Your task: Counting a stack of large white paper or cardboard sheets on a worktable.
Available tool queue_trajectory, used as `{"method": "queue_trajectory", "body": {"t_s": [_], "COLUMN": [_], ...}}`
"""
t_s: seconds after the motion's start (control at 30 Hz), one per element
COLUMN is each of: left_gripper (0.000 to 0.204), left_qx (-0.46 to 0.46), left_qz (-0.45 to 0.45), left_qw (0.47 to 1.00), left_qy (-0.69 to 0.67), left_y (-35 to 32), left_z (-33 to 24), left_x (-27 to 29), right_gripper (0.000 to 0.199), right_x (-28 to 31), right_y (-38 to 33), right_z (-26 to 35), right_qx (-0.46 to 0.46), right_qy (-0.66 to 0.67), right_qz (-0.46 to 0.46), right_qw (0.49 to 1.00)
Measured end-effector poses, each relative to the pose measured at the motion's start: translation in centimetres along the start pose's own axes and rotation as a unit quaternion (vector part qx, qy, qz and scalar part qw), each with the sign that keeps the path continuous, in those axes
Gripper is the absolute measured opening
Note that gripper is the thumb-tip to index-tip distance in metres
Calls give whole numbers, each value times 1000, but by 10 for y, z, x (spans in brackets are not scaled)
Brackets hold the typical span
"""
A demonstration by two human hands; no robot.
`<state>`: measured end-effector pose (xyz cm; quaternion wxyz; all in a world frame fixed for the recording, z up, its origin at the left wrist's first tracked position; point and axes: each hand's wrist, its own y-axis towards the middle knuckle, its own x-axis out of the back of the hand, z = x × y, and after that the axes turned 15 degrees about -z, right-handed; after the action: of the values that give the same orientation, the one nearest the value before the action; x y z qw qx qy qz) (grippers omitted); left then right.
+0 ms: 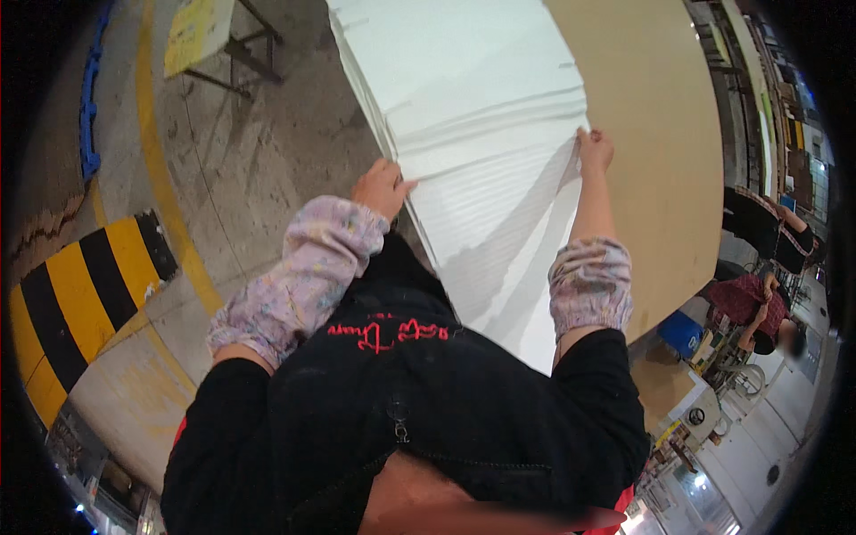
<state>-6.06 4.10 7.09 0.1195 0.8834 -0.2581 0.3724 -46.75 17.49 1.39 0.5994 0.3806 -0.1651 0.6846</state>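
A long white sheet [499,192], thin and slightly see-through in its near part, lies over the tabletop before me and hangs toward my body. Pleat-like folds cross it between my hands, and more white layers show beneath its left edge. My left hand [382,188] is closed on that left edge, with the thumb on top. At the right edge, my right hand [596,152] pinches the sheet between thumb and fingers. Whether one layer or more is gripped, I cannot tell. Patterned sleeve covers are on both forearms.
A tan board tabletop [655,169] extends to the right. On the left floor are a black-and-yellow striped block [85,294] and a small table [201,36] with a yellow top. Two people [771,227] are at the far right, near machinery.
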Motion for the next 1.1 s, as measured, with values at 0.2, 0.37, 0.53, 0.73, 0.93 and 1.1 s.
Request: {"method": "queue_trajectory", "body": {"t_s": [0.2, 0.37, 0.53, 0.73, 0.93, 1.1], "left_gripper": [37, 33, 30, 28, 25, 25], "left_qx": [54, 75, 90, 93, 76, 87], "left_qz": [-101, -127, -98, -95, -81, -72], "left_qw": [989, 983, 988, 987, 991, 992], "left_qy": [-92, -111, -85, -89, -70, -63], "left_y": [-9, 9, 17, 26, 25, 14], "left_z": [37, 13, 10, 8, 17, 14], "left_x": [-27, -8, -8, -8, -13, -10], "right_gripper": [48, 46, 51, 57, 59, 50], "right_x": [15, 2, -14, -14, -19, -16], "right_y": [-24, -15, -3, 8, 12, 6], "right_z": [22, 34, 47, 54, 42, 36], "right_qx": [33, 68, 34, -8, -62, -116], "right_qy": [-138, -91, -112, -118, -79, -42], "right_qz": [-28, -15, 18, 52, 32, 0], "right_qw": [989, 993, 993, 992, 994, 992]}}
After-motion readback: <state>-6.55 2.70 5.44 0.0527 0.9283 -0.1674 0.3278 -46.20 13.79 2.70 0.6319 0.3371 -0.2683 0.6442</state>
